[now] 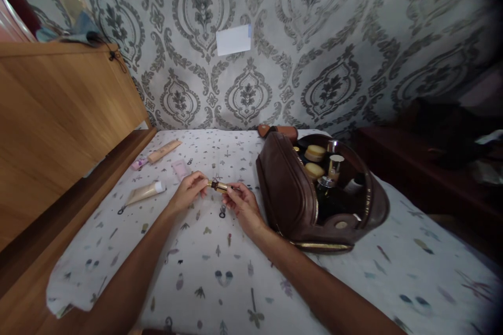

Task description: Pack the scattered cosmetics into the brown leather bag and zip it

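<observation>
A small gold tube with a dark band (217,186) is held level between both hands, over the patterned white cloth. My left hand (190,190) pinches its left end, and my right hand (242,204) grips the right end with thumb and fingers. Just beyond my left hand lies a pale pink tube (181,169). To the right of my right hand stands an open brown cosmetic bag (288,183), holding round yellowish containers (314,171) and a bottle with a shiny cap (335,166).
A beige tube with a white cap (144,193), a peach tube (163,151) and a small pink item (139,163) lie on the cloth at left. A brown case (286,132) sits behind the bag. A wooden panel (70,120) borders the left side.
</observation>
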The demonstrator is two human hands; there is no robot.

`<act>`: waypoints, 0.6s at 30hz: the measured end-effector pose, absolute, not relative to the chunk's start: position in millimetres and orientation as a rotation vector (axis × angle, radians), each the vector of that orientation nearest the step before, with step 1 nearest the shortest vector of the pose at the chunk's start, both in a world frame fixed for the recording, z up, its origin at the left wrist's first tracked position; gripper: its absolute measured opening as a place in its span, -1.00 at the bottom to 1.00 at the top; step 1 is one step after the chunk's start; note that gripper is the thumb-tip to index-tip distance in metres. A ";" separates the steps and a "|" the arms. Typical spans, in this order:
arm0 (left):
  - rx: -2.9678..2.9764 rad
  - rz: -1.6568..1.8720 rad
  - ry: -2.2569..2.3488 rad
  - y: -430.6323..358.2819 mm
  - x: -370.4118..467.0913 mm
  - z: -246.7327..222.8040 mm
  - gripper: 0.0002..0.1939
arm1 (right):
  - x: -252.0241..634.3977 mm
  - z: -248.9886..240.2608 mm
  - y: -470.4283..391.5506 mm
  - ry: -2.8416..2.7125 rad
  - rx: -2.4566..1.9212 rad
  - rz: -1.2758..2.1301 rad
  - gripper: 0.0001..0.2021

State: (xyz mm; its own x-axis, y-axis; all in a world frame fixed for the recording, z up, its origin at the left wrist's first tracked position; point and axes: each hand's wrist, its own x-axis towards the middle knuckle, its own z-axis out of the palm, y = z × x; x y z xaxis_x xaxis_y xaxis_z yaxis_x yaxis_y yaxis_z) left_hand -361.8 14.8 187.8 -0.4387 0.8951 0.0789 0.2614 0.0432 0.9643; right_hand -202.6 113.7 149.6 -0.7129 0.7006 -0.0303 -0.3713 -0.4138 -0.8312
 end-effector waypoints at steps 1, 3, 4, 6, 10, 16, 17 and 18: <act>1.180 1.429 1.743 13.7 -362.2 189.4 -0.65 | -202.4 149.6 113.6 -1.130 -0.501 2.144 -0.54; 1.205 1.442 1.724 11.7 -362.1 192.0 -0.64 | -202.0 149.9 113.3 -1.132 -0.504 2.147 -0.54; 1.212 1.441 1.718 11.2 -361.7 192.6 -0.60 | -201.7 150.1 113.2 -1.133 -0.506 2.150 -0.54; 1.207 1.428 1.724 11.4 -360.6 191.6 -0.51 | -201.4 150.4 113.1 -1.131 -0.509 2.154 -0.52; 1.183 1.404 1.775 15.0 -359.8 184.7 -0.62 | -201.8 150.0 113.3 -1.132 -0.517 2.146 -0.52; 1.221 1.402 1.740 13.7 -361.9 187.3 -0.65 | -202.4 148.5 113.6 -1.139 -0.516 2.137 -0.53; 1.229 1.416 1.727 13.1 -361.7 188.7 -0.62 | -202.4 148.4 113.6 -1.140 -0.513 2.136 -0.54; 1.232 1.427 1.722 12.7 -361.4 189.5 -0.57 | -202.3 148.4 113.6 -1.142 -0.511 2.137 -0.55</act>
